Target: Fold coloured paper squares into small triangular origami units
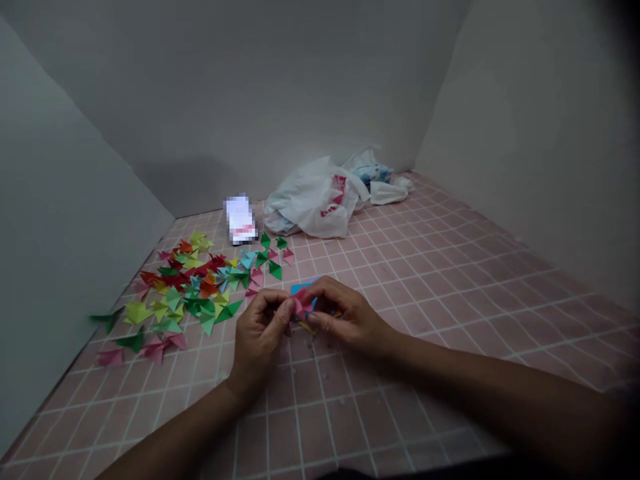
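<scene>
A small piece of folded pink paper (pixel 301 303) is held between both hands, above the pink checked surface. My left hand (pixel 265 327) pinches its left side with thumb and forefinger. On the other side, my right hand (pixel 345 313) has its fingers closed on the paper's right edge. Behind and below the hands lie blue paper sheets (pixel 300 288), partly hidden, with a bit of yellow showing under the fingers. The exact fold of the pink paper is covered by my fingertips.
To the left spreads a group of folded paper cranes (pixel 200 270) in red, green, yellow, pink and blue. A lit phone (pixel 241 220) leans near the back wall. Beside it lies a crumpled white plastic bag (pixel 315 197), with another wrapped bundle (pixel 375 175) further right. Grey walls enclose the surface.
</scene>
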Action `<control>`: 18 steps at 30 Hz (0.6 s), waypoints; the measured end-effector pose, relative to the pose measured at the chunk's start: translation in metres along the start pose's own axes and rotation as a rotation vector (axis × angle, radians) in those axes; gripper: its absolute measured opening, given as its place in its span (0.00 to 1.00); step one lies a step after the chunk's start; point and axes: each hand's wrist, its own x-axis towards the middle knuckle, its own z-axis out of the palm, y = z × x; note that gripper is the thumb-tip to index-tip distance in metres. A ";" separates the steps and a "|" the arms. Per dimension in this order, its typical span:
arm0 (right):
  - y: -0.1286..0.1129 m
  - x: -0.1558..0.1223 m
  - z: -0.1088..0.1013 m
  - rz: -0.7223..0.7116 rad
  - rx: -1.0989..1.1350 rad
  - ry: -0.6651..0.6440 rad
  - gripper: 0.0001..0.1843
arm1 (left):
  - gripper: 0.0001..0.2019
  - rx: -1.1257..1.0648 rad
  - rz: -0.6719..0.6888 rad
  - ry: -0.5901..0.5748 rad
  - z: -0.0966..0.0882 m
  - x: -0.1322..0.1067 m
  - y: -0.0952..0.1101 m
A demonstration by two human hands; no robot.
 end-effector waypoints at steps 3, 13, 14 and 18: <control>0.001 0.000 0.000 -0.032 -0.013 -0.023 0.10 | 0.06 0.015 0.001 -0.011 0.000 -0.001 0.001; 0.010 0.002 0.001 -0.045 -0.023 0.039 0.05 | 0.08 -0.047 -0.061 -0.038 0.001 -0.001 -0.002; 0.011 0.002 0.001 -0.053 -0.036 0.043 0.05 | 0.10 -0.067 -0.063 -0.049 0.001 0.000 -0.002; 0.012 0.001 -0.001 -0.107 -0.115 0.029 0.05 | 0.15 -0.037 -0.027 -0.113 0.002 0.001 -0.003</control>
